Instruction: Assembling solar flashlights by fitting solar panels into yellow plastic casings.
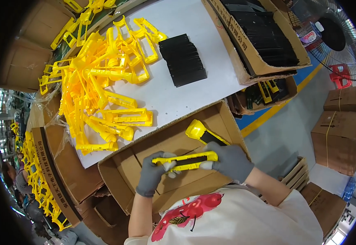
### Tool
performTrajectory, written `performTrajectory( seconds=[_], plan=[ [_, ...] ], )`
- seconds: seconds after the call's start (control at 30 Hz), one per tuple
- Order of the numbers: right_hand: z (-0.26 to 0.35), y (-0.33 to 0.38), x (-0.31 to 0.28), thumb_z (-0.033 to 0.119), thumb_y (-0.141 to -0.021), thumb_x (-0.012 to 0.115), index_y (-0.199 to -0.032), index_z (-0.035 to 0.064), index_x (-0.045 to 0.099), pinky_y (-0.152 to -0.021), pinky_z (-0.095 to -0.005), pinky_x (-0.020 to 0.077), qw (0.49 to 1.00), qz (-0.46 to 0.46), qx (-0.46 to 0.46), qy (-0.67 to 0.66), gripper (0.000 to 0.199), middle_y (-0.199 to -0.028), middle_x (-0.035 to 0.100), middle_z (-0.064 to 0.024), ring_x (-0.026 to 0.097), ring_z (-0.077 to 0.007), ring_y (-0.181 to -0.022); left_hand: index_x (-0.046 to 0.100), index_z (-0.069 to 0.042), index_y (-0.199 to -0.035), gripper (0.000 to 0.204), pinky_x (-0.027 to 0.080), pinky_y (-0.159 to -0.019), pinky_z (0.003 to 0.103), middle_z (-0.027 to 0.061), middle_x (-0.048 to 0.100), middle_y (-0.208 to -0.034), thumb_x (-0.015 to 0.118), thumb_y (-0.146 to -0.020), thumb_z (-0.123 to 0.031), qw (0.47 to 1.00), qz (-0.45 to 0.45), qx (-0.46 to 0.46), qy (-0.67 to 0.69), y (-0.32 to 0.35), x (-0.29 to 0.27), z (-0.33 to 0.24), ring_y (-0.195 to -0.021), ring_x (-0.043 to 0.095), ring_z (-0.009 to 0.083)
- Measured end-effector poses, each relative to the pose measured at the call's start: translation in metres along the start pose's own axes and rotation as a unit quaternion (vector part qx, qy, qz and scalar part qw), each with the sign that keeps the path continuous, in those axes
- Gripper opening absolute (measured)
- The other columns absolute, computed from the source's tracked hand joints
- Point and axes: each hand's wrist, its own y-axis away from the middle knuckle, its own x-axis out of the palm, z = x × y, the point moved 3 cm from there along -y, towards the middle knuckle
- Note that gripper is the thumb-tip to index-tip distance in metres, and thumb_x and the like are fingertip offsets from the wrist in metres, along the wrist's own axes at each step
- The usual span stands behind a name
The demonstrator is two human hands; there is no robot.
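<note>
Head view: our left hand (pixel 150 173) and right hand (pixel 232 162) are holding a yellow frame (pixel 188 167) by its ends, fingers curled, above a carton (pixel 125 174); pressing its black strip (pixel 191 161) evenly is probably working best. We are counting one other frame (pixel 195 130) inside; on the table (pixel 221 77), one black stack (pixel 182 61) and one yellow heap (pixel 100 75), uncountably tangled.

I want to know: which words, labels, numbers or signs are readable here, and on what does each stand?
I do not copy printed words, only their places:
Left carton: one row of pale characters, readable.
Upper-right carton: one row of dark characters.
Bottle: label lettering, small.
White shirt: red mark, unclear.
Stacked cartons: marks too small to read.
</note>
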Motion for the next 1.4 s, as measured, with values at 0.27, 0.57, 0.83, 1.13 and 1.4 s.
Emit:
performTrajectory(
  seconds=[0.27,0.57,0.83,1.13,1.4],
  plan=[
    [0.002,-0.059,-0.057,0.031,-0.082,0.069,-0.097,0.0153,0.064,-0.056,-0.0355,0.0491,0.968,-0.206,-0.119,0.074,0.023,-0.075,0.066,-0.0052,0.065,-0.0256,-0.065,0.065,0.001,-0.092,0.025,0.047,-0.049,0.024,0.0094,0.067,-0.075,0.073,-0.080,-0.020,0.978,0.025,-0.086,-0.190,-0.048,-0.005,-0.011,-0.058,0.063,0.0132],
    [0.011,-0.170,-0.079,0.017,-0.075,0.070,-0.098,0.0152,0.063,-0.068,-0.0369,0.0521,0.920,-0.224,-0.227,0.227,0.024,-0.097,0.058,-0.0041,0.062,-0.0235,-0.090,0.059,-0.008,-0.083,0.040,0.049,-0.052,0.040,0.0110,0.061,-0.069,0.069,-0.078,-0.046,0.680,-0.206,0.170,-0.682,-0.040,0.071,-0.057,-0.059,0.064,0.0289],
    [0.015,-0.186,-0.071,0.016,-0.073,0.071,-0.098,0.0109,0.057,-0.065,-0.0381,0.0515,0.922,-0.153,-0.212,0.285,0.029,-0.096,0.058,-0.0066,0.063,-0.0245,-0.086,0.065,-0.007,-0.095,0.033,0.052,-0.062,0.036,0.0103,0.067,-0.083,0.073,-0.078,-0.035,0.605,-0.441,0.356,-0.559,-0.057,-0.037,-0.168,-0.071,0.066,0.0274],
    [0.018,-0.172,-0.075,0.013,-0.077,0.069,-0.115,0.0144,0.058,-0.064,-0.0353,0.0506,0.964,-0.136,-0.199,0.114,0.039,-0.078,0.063,-0.0090,0.062,-0.0282,-0.072,0.047,-0.005,-0.102,0.048,0.050,-0.057,0.046,0.0183,0.067,-0.076,0.064,-0.081,-0.046,0.609,-0.493,0.171,-0.598,-0.127,-0.047,-0.161,-0.066,0.065,0.0380],
    [-0.002,-0.188,-0.078,0.019,-0.082,0.069,-0.107,0.0071,0.060,-0.057,-0.0338,0.0495,0.981,-0.124,-0.148,-0.005,0.029,-0.071,0.063,-0.0084,0.061,-0.0212,-0.057,0.048,-0.009,-0.124,0.046,0.049,-0.061,0.046,0.0157,0.067,-0.083,0.060,-0.081,-0.022,0.634,-0.598,0.267,-0.411,-0.066,-0.081,-0.159,-0.075,0.065,0.0336]
  ],
)
